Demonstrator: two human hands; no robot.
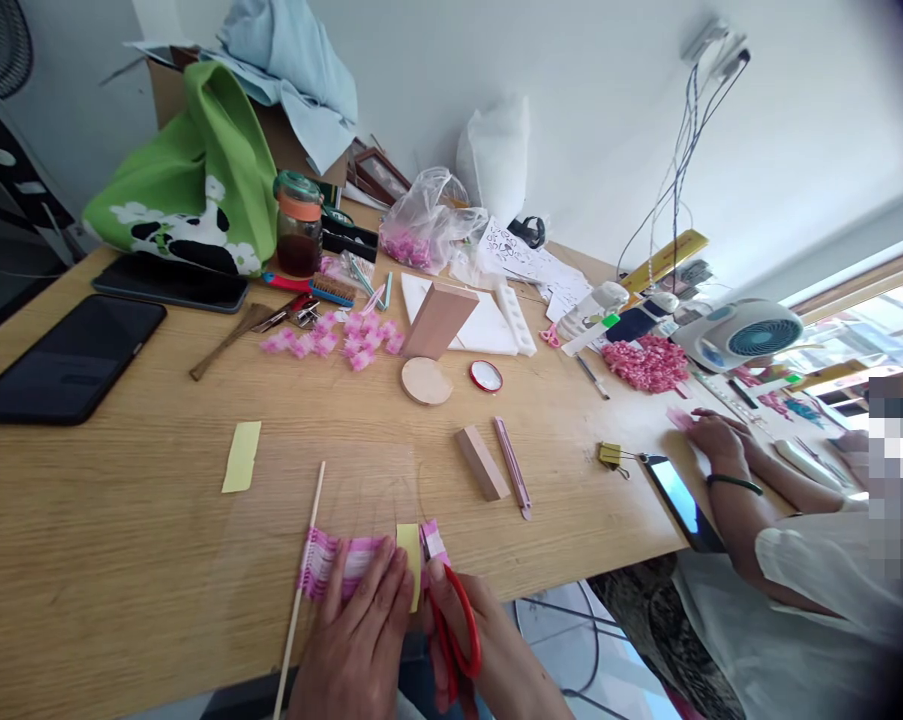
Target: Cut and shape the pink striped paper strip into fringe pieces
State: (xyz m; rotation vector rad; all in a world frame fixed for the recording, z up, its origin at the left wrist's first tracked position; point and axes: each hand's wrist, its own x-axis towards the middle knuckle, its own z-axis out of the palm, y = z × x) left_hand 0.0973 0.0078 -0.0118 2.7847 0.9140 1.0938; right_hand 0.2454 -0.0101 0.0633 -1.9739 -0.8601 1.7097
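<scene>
A pink and white woven strip (pixel 361 557) lies at the table's front edge, its left end around a thin wooden stick (pixel 296 600). Flat on the strip rests my left hand (pixel 361 625), fingers spread. Beside its fingertips a yellow paper piece (pixel 409 560) lies across the strip. My right hand (pixel 470 625) holds red-handled scissors (pixel 466 630), whose blades are at the strip just right of the yellow paper. A short end of the strip (pixel 434 540) shows beyond the blades. Another yellow piece (pixel 242 457) lies farther back on the left.
Wooden block (pixel 482 463), pink cutter (pixel 512 465), round wooden disc (pixel 426 381) and tape roll (pixel 486 376) lie ahead. Two dark phones (pixel 68 355), a green bag (pixel 196 180) and a jar (pixel 299 225) stand left. Another person's arm (pixel 743 500) rests on the table at right.
</scene>
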